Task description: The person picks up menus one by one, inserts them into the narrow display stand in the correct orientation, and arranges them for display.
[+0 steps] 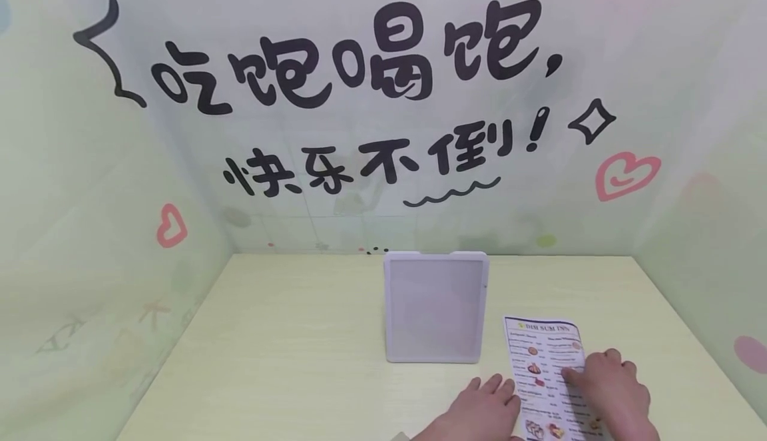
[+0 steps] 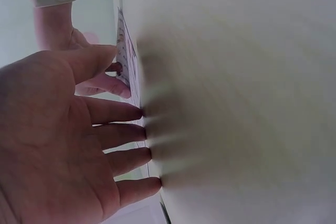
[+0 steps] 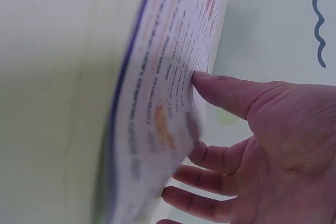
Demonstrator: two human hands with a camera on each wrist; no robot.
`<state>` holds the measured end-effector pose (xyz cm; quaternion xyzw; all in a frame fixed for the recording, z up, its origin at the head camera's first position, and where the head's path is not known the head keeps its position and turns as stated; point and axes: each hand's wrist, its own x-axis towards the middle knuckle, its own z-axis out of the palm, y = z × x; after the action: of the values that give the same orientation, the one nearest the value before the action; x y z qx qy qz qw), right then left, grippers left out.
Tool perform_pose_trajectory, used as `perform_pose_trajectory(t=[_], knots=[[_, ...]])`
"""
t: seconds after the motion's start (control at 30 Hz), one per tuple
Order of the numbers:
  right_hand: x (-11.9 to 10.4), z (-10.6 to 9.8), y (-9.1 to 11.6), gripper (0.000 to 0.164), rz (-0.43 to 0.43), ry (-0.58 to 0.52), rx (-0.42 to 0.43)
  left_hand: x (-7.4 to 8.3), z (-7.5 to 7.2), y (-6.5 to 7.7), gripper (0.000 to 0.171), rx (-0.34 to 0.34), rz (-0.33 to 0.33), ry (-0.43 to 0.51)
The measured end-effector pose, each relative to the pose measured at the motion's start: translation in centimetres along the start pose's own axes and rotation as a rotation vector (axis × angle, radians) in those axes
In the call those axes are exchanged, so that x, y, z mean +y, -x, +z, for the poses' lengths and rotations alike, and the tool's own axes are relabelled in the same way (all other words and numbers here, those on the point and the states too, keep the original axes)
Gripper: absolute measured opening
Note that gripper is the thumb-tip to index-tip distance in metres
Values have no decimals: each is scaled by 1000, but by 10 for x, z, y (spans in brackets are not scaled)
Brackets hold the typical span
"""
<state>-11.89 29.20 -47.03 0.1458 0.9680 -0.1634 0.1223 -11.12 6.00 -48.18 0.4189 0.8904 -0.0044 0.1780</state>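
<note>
A printed paper menu (image 1: 542,374) headed "DIM SUM INN" lies on the table, right of a white-framed stand (image 1: 436,311). My right hand (image 1: 617,391) pinches the menu's right edge, thumb on the printed face. In the right wrist view that hand (image 3: 262,145) has its fingers at the edge, where the paper (image 3: 173,61) bends up off the table. Beside the menu's left edge is my left hand (image 1: 479,408), palm down. The left wrist view shows this hand (image 2: 63,129) with fairly straight, spread fingers, tips touching down on the surface.
The pale wood-grain table (image 1: 269,348) meets a printed backdrop (image 1: 335,121) behind and on both sides. The stand is upright near the middle of the table. A small greyish object (image 1: 400,436) shows at the bottom edge, mostly out of frame.
</note>
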Motion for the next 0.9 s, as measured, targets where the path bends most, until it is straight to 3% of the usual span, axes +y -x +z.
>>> perform_pose_trajectory(t=[0.27, 0.4, 0.6, 0.77, 0.9], knots=[[-2, 0, -1, 49, -22, 21, 28, 3, 5, -2, 58, 19, 13, -57], [-2, -1, 1, 45, -13, -71, -1, 4, 6, -1, 60, 19, -5, -93], [0, -9, 5, 59, -24, -170, -18, 5, 8, 0, 68, 42, -14, -112], [2, -19, 7, 37, -73, -220, -7, 4, 10, 0, 70, 38, -13, -113], [0, -28, 12, 31, -112, -252, 21, 3, 12, 1, 65, 55, -15, -142]])
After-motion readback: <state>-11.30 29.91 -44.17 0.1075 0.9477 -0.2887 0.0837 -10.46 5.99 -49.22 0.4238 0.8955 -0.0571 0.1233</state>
